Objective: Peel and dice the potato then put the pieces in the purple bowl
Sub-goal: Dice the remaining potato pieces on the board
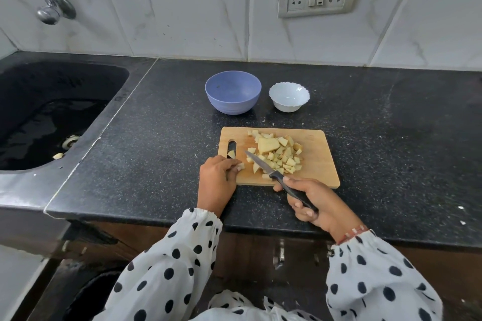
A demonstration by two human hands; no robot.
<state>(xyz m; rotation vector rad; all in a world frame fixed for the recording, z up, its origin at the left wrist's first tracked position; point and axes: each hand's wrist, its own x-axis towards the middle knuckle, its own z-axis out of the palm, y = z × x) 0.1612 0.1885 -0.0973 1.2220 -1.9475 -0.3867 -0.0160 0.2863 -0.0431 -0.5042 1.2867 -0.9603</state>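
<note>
Curled left hand [217, 176] perhaps hides potato pieces [277, 152]

A single head-worn wide view looks forward and steeply down, close above the countertop [156, 112].

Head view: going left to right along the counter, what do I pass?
Tap → sink → left hand → purple bowl → white bowl → right hand holding the knife.
</note>
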